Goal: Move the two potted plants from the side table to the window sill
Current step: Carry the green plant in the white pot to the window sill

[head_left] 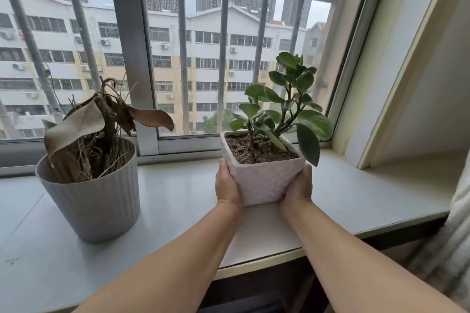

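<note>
Head view: square pot (264, 180) clasped between left grip (227, 185) and right grip (298, 185).

square pot (264, 180) – matt, pebbled white | round pot (94, 201) – ribbed grey plastic | sill (178, 193) – smooth, faint sheen

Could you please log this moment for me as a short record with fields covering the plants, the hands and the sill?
setting: window sill in front of a barred window
plant 1: dried brown plant in a ribbed round pot, standing on the sill at left
plant 2: green leafy plant in a white square pot, at right
left hand: pressed to the square pot's left side
right hand: pressed to its right side
square pot contact with sill: cannot tell whether it rests or is just above
side table: not in view
</note>
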{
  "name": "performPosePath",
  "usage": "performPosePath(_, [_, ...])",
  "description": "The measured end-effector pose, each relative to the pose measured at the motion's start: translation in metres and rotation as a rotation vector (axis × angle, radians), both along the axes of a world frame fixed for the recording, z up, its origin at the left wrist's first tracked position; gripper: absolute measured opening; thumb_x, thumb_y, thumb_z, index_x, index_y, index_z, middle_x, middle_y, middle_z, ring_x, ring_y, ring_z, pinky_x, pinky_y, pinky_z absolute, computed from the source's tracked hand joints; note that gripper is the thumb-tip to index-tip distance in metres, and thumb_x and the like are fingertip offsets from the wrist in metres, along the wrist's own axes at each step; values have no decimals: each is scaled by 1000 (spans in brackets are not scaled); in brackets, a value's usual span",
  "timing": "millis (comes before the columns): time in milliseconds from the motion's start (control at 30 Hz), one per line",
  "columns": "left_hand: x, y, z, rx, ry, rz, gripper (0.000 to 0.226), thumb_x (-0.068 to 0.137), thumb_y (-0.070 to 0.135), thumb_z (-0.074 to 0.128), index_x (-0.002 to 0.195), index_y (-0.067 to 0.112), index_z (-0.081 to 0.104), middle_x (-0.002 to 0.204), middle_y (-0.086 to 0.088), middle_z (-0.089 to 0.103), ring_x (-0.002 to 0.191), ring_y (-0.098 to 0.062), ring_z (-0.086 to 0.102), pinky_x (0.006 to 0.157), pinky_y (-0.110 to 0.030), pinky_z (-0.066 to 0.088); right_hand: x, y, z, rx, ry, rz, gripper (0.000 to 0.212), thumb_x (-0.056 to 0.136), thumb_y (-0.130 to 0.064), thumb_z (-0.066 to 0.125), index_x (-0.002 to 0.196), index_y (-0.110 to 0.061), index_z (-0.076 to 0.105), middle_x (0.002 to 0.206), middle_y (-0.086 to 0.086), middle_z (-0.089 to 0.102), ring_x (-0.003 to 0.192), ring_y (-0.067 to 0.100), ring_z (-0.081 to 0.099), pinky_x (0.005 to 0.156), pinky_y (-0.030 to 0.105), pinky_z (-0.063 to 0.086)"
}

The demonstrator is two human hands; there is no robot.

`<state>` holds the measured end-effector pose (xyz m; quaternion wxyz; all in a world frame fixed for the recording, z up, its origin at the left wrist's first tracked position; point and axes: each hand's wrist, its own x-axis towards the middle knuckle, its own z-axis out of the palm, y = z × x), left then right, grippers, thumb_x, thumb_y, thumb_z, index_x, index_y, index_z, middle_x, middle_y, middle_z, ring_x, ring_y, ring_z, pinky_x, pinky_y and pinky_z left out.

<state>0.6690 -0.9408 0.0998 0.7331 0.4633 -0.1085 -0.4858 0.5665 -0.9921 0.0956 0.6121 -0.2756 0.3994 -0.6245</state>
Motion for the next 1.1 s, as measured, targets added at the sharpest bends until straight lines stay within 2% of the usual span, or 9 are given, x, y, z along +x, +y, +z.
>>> performPosePath(67, [0,1,-2,-2,1,-6,60,86,56,44,125,13,59,125,-10,63,114,-28,59,102,-46,45,-2,0,-3,-15,-5,2,39,68,-52,52,77,-20,74,78,5,77,79,26,71,76,36,54])
performPosePath(167, [0,-1,-4,-11,-14,-19,59,87,56,42,124,13,60,124,-11,64,114,-28,60,102,-47,45,-2,1,-4,-21,-18,9,39,68,-50,51,77,-20,73,73,3,77,76,25,71,73,35,55])
performPosePath(333, [1,-2,-5,-21,-40,-18,55,90,52,41,122,12,61,124,-12,64,115,-29,59,103,-47,44,-2,2,-3,8,-20,12,43,72,-53,52,87,-19,74,84,5,78,90,30,70,84,41,54])
performPosePath(667, [4,-1,-2,6,-39,-25,56,89,52,42,123,11,61,122,-13,65,112,-29,61,100,-46,47,-2,7,0,39,-33,28,47,67,-60,54,87,-22,73,77,-1,78,89,25,70,80,36,54])
performPosePath(767, [6,1,3,22,-48,-22,58,88,54,42,125,14,60,121,-10,66,108,-26,63,88,-39,53,-2,8,2,59,-37,23,46,64,-59,56,83,-21,73,77,1,78,88,27,70,79,36,54])
performPosePath(867, [8,4,8,28,-62,-38,60,88,58,39,126,15,58,119,-6,66,101,-20,64,69,-29,50,-1,14,8,79,-40,9,55,62,-58,56,95,-18,72,96,6,75,99,29,67,89,40,51])
performPosePath(933, [8,7,10,31,-78,-30,61,89,58,37,130,16,54,119,2,63,102,-13,61,78,-29,48,-2,17,12,113,-41,-9,63,68,-57,56,113,-14,67,115,9,70,109,29,63,97,41,47])
performPosePath(1000, [8,11,12,41,-87,-9,61,90,57,37,136,17,47,121,11,54,103,-5,54,92,-27,38,-5,19,14,153,-27,-28,58,78,-52,52,118,-11,64,119,9,68,112,29,61,93,39,48])
performPosePath(1100, [7,22,15,62,-89,-14,62,90,57,38,141,21,41,128,9,45,107,-4,43,92,-25,27,-11,25,17,188,-11,-25,39,87,-46,45,96,-14,66,104,7,68,101,27,64,76,32,50])
